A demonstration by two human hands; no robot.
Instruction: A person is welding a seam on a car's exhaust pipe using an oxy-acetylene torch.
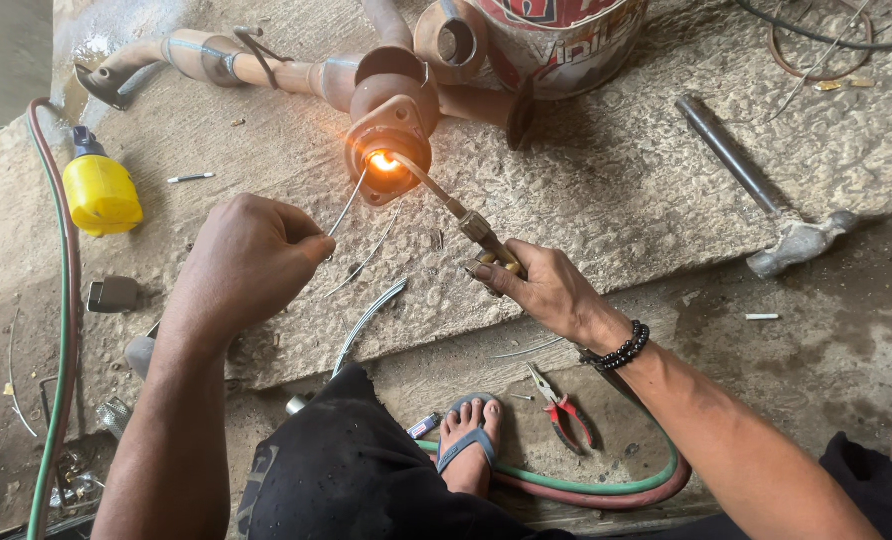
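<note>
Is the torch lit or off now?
Lit: the torch in the right hand makes a bright orange glow at its tip on the rusty flange.

Round tin can (564, 45) at top centre of the frame, white label with red and dark lettering, yellow plastic bottle (101, 192) at upper left

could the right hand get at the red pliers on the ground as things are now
Probably not: the right hand is closed on the torch, so it is busy. The red pliers lie uncovered just beneath its forearm.
</note>
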